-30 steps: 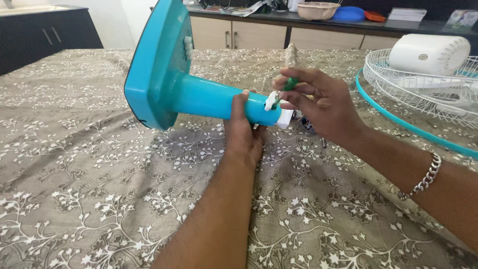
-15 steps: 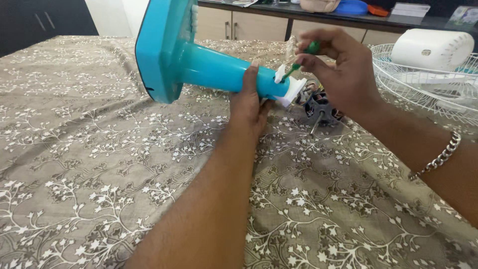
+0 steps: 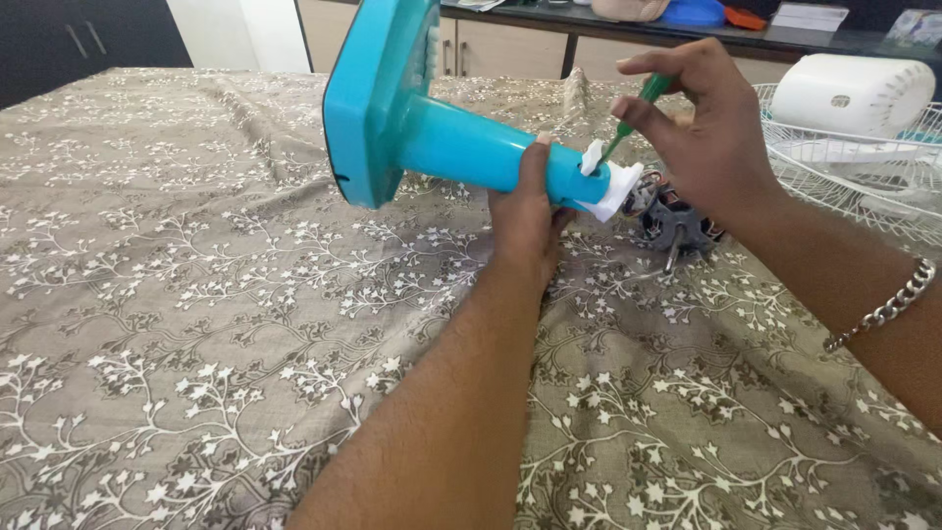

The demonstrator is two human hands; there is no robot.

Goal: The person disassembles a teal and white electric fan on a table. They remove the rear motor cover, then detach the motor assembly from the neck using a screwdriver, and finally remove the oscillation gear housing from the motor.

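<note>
My left hand (image 3: 528,218) grips the neck of a turquoise fan stand (image 3: 461,147), which lies tilted with its square base (image 3: 368,108) lifted to the left. A white plastic fitting (image 3: 610,186) caps the neck's right end. My right hand (image 3: 706,137) holds a green-handled screwdriver (image 3: 638,106), its tip pressed against the white fitting. Just behind the fitting, a dark fan motor (image 3: 677,221) with wires lies on the cloth.
A patterned brown cloth (image 3: 196,314) covers the surface. A white wire fan guard (image 3: 854,167) and a white motor cover (image 3: 849,93) sit at the right. Behind stands a counter (image 3: 589,39) with bowls and cabinets.
The fan stand and both hands have shifted right in view. The right hand has risen a little, the screwdriver staying on the white fitting. The motor shows more clearly.
</note>
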